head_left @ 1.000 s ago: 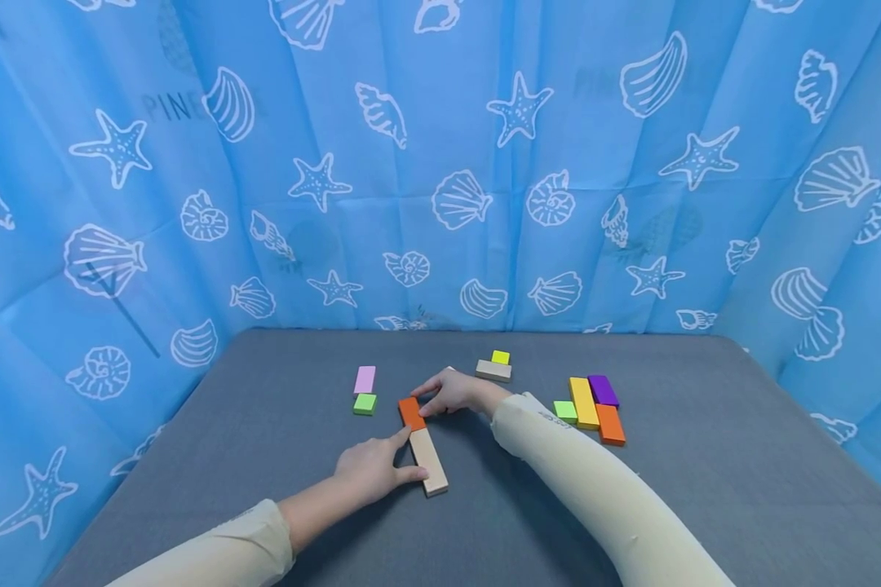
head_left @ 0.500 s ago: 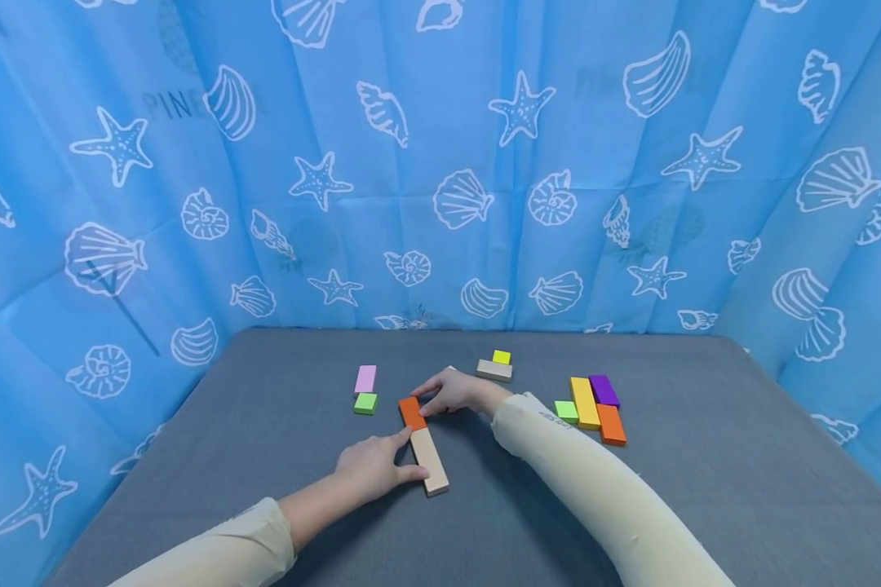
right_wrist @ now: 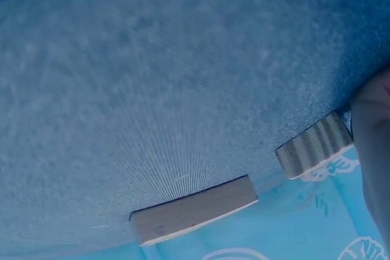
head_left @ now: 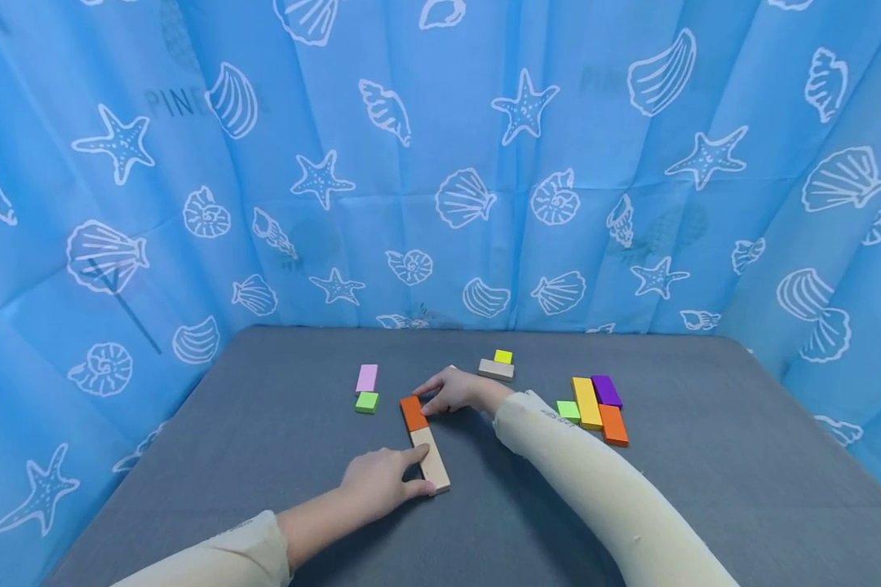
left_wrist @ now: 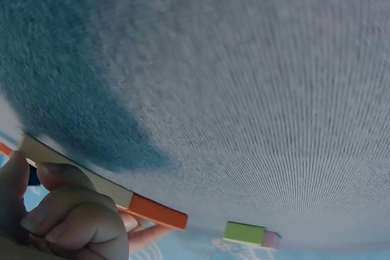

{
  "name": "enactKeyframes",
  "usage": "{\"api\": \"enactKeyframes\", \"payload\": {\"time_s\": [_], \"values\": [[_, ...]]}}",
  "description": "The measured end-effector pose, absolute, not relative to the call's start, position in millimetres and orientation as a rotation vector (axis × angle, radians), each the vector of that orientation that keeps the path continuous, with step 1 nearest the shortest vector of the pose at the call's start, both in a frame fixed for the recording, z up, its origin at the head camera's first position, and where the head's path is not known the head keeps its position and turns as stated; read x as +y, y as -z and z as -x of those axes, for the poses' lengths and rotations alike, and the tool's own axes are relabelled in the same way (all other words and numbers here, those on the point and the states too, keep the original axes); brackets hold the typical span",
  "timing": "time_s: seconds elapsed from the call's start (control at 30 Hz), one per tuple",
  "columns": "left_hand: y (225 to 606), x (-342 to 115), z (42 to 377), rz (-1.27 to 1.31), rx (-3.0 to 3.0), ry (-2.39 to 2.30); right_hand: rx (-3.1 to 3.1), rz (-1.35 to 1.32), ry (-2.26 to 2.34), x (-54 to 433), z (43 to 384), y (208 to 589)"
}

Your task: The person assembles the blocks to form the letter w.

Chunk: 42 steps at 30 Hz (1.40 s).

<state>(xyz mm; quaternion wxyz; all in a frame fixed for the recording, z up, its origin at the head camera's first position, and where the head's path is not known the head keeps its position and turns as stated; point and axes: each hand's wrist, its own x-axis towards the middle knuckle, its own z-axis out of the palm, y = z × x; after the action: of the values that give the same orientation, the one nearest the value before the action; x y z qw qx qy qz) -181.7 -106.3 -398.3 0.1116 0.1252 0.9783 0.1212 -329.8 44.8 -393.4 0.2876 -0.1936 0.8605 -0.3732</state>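
Note:
An orange block [head_left: 413, 413] and a longer beige wooden block [head_left: 431, 461] lie end to end on the grey cloth, touching. My left hand [head_left: 382, 483] pinches the beige block, index finger on its upper part and thumb at its near end. With thumb and index finger, my right hand [head_left: 451, 391] holds the orange block at its far end and right side. The left wrist view has both blocks, the beige one [left_wrist: 79, 165] partly behind my left fingers. Only an edge of my right hand [right_wrist: 373, 132] enters the right wrist view, beside a striped wooden block [right_wrist: 314, 145].
Pink [head_left: 367, 377] and green [head_left: 366, 403] blocks lie left of the hands. Behind them are a greyish wooden block [head_left: 496, 370] and a yellow one [head_left: 503, 356]. Rightward sit green [head_left: 568, 410], amber [head_left: 586, 403], purple [head_left: 606, 391] and orange [head_left: 613, 425] blocks. A blue curtain [head_left: 440, 163] hangs behind.
My left hand has shifted toward the near end of the beige block; its index finger has left the seam with the orange block. My right hand keeps its hold.

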Motion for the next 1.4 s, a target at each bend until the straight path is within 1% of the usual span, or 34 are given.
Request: {"api": "enactKeyframes", "payload": {"time_s": [0.13,0.23,0.53,0.8,1.0,1.4], "values": [[399,-107,180,-0.407,2.891,-0.353,2.281,0.485,1.037,42,335,390],[400,-108,181,-0.413,2.886,-0.365,2.313,0.523,1.065,37,340,389],[405,-110,179,-0.45,2.871,-0.397,2.379,0.938,0.944,7,346,396],[406,-109,180,-0.441,2.892,-0.408,2.361,1.179,0.744,-17,352,398],[405,-108,181,-0.394,2.869,-0.405,2.365,1.187,0.609,-26,352,402],[400,-106,183,-0.383,2.854,-0.397,2.445,1.102,0.687,-20,353,406]]}}
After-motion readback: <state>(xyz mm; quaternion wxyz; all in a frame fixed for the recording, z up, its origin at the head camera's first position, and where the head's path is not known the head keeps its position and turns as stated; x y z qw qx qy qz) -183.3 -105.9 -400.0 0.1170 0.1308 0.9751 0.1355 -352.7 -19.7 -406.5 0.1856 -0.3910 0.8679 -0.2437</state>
